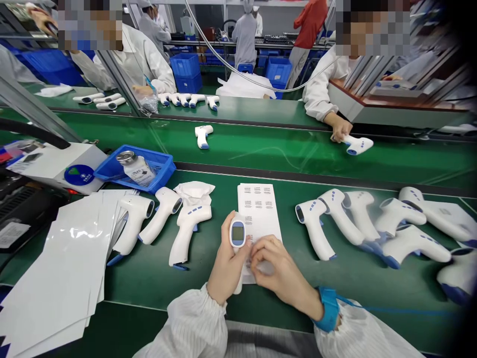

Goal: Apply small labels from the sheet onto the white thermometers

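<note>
My left hand (pixel 224 268) is wrapped round a white infrared thermometer (pixel 237 244), held upright with its blue-framed grey screen facing me. Beneath it lies a white sheet of printed labels (pixel 260 199). Just to the right, my right hand (pixel 281 266) is over the sheet's edge, thumb and fingers pinched together; anything between them is too small to make out. A blue band (pixel 328 308) with a cord circles my right wrist. To the left stand more thermometers, the closest one (pixel 188 228) lying near a crumpled white wipe (pixel 194 193).
Several thermometers (pixel 315 228) lie at the right. A blue tray (pixel 164 171) with a metal-capped bottle (pixel 136 166) sits at the back left, beside glossy white sheets (pixel 70 253). Across the green conveyor (pixel 261 144), a co-worker's hand (pixel 338 127) holds a thermometer (pixel 358 145).
</note>
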Demonstrator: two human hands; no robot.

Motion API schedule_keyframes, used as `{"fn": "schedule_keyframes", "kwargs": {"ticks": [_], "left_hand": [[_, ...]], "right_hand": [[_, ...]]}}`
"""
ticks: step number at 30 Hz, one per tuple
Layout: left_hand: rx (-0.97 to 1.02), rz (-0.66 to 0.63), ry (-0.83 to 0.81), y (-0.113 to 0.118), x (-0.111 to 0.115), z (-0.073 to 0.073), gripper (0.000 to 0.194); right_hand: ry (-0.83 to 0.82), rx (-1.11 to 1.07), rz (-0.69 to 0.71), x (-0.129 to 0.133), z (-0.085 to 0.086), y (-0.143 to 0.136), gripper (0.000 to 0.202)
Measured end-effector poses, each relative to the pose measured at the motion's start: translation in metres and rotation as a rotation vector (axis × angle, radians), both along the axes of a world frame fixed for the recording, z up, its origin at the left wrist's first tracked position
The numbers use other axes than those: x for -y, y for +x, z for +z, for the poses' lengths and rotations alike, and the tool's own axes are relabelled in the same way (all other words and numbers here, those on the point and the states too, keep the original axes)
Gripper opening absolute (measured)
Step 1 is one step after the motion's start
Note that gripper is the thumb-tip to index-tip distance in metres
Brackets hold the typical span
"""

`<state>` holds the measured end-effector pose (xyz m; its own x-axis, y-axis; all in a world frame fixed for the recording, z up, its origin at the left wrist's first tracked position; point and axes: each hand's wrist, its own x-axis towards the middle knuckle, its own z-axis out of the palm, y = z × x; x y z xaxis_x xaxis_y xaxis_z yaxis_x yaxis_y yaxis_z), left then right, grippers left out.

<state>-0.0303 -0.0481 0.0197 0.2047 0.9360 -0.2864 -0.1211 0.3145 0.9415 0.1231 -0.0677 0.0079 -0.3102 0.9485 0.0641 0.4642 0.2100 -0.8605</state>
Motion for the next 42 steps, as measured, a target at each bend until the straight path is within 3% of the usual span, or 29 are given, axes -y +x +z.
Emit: {"fn": "schedule_keyframes", "kwargs": {"ticks": [3,6,11,15,19,27,42], "left_hand": [[0.007,0.006,0.026,0.001,0.000,0.002,0.060],[0.047,-0.002,0.061,0.007,0.002,0.002,0.061],[0.090,-0.063,-0.030,0.021,0.008,-0.004,0.073],[0.041,-0.008,0.008,0.025,0.009,-0.011,0.071],[0.009,-0.010,0.048,0.024,0.010,-0.012,0.072],[0.073,-0.076,-0.068,0.023,0.010,-0.004,0.070],[0.166,-0.090,-0.064,0.018,0.009,-0.001,0.073]], "right_hand": [[-0.242,-0.206,0.165,0.007,0.019,0.007,0.022],[-0.406,-0.329,0.132,0.004,0.034,0.011,0.015],[-0.133,-0.242,-0.159,-0.021,0.037,0.008,0.009],[-0.087,-0.240,-0.251,-0.034,0.033,0.005,0.007],[-0.093,-0.275,-0.282,-0.037,0.033,0.001,0.008],[-0.108,-0.339,-0.332,-0.040,0.034,-0.005,0.006],[-0.077,-0.320,-0.314,-0.043,0.032,-0.004,0.007]]}}
